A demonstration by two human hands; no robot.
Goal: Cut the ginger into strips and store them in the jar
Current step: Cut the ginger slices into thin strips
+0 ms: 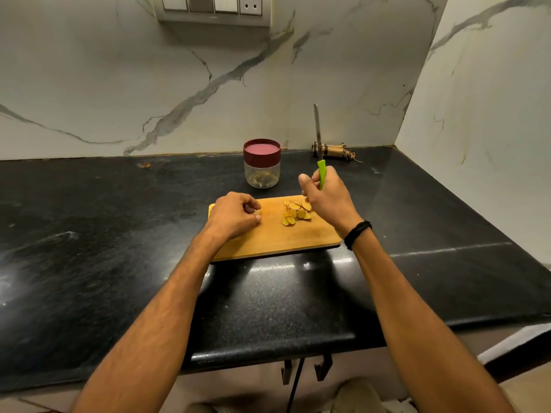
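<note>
Black countertop (268,323) runs nearest me, under the wooden cutting board (268,239). On the board's left end my left hand (234,217) is curled, pinching a small ginger stub (258,217). Ginger slices (296,211) lie at its far right. Above them my right hand (326,198) grips the knife (321,174), its long axis nearly upright, tip up. Just beyond the board stands the lidded jar (262,163).
</note>
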